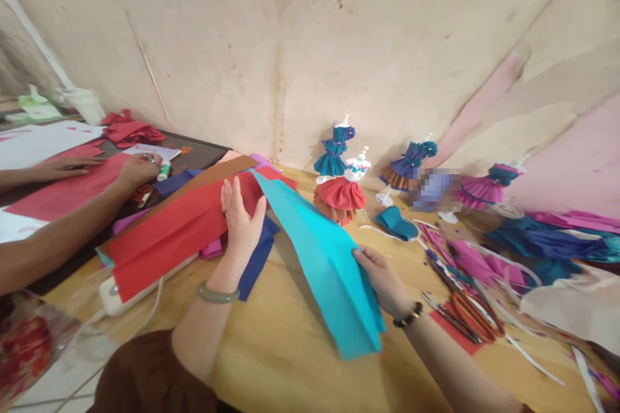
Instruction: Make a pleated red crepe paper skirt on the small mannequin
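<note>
My left hand [241, 218] lies flat with fingers stretched out on a stack of coloured paper sheets, pressing the red sheet [169, 235] on top. My right hand [382, 277] pinches the edge of a long folded turquoise sheet [324, 258], which runs from the stack down toward me over the wooden table [285, 342]. A green bangle sits on my left wrist and a dark bead bracelet on my right.
Small mannequins in paper dresses [341, 190] stand by the wall. Red-handled scissors [467, 316] and paper scraps lie at the right. Another person's hands [138, 168] work on red paper at the left, near a glue stick [163, 171]. A white power strip [113, 293] lies under the stack.
</note>
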### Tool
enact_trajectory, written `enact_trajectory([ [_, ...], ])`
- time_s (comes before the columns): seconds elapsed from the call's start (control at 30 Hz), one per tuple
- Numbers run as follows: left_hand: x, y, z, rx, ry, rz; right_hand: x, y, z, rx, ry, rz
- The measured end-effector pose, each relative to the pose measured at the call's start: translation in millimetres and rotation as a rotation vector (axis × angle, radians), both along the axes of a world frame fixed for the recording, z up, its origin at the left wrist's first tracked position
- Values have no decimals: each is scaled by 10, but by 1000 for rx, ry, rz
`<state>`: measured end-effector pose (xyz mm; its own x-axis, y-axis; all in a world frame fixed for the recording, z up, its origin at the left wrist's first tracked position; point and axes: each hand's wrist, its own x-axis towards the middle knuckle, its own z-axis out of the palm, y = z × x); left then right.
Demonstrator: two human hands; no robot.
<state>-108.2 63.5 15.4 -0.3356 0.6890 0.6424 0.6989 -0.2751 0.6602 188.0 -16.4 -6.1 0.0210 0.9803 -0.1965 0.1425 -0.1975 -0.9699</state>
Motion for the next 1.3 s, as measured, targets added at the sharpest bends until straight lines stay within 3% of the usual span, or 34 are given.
enact_trajectory([
  [0.17,-61,121,-138,-248,-231,-62,-278,141,-90,-67,-44,145],
  [0.27,-71,125,-146,-419,-220,-53,-343,220,-143,-42,-129,168],
  [0.4,-38,88,-110,-626,-262,-86,-334,366,-210,75,-293,154],
  [0.57,42,61,-98,-715,-390,-155,-205,389,-207,292,-548,99],
  [0.7,69,82,-136,-733,-392,-151,-46,103,-163,455,-649,156],
  [0.77,68,103,-159,-736,-396,-139,10,-151,-164,550,-692,225],
  [0.9,57,152,-209,-746,-404,-132,18,-727,-190,885,-913,386],
  [1.0,47,186,-245,-750,-395,-142,-29,-1031,-192,973,-1004,446],
  [1.13,41,206,-267,-748,-368,-142,-68,-1160,-207,1078,-1088,447],
  [1.3,41,206,-274,-745,-362,-165,-73,-1130,-230,1098,-1107,417],
])
